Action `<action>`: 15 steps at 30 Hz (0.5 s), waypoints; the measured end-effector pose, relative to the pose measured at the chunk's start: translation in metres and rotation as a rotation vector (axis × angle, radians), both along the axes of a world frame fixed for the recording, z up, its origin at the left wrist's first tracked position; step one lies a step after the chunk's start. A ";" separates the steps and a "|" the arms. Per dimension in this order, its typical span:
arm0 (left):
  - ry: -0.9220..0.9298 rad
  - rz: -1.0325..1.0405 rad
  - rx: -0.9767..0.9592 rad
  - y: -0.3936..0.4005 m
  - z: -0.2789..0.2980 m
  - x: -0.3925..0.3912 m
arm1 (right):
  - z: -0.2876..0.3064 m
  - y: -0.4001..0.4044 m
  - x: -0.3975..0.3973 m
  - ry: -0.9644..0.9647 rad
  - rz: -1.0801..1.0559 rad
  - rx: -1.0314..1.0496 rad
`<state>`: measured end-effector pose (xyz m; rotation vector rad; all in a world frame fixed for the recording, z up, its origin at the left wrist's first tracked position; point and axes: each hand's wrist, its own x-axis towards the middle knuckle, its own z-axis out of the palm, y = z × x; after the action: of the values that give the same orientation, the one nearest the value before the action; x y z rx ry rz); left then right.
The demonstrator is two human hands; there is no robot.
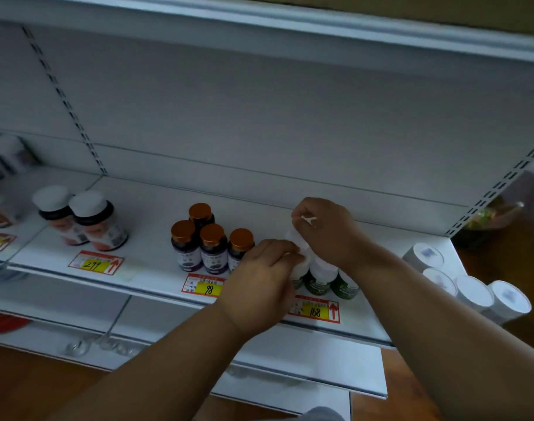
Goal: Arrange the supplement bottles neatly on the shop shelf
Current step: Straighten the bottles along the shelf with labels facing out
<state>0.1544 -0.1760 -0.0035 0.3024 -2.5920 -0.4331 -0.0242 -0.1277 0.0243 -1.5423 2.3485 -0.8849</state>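
On the shelf [156,205], both hands work at green bottles [319,284]. Left hand [264,275] grips one; right hand [323,229] seemingly pinches a white-capped bottle [296,238].

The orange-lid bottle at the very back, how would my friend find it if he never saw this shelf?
Look at the white shop shelf and find the yellow price tag reading 98 on its front edge. Behind it stand four dark bottles with orange lids. Three form a front row; the bottle at the very back stands alone behind them, nearest the back wall.
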 end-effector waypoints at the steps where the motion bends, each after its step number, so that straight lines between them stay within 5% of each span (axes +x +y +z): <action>1: 0.022 0.010 0.010 -0.001 0.002 0.005 | 0.005 0.000 0.006 0.006 0.004 -0.034; 15: 0.245 0.391 0.279 -0.115 0.020 0.194 | 0.060 -0.112 0.222 -0.098 0.127 -0.296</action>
<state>0.3482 -0.2912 0.0166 0.7834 -2.1640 -0.6424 0.1979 -0.2393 0.0841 -1.6885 2.0989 -1.2911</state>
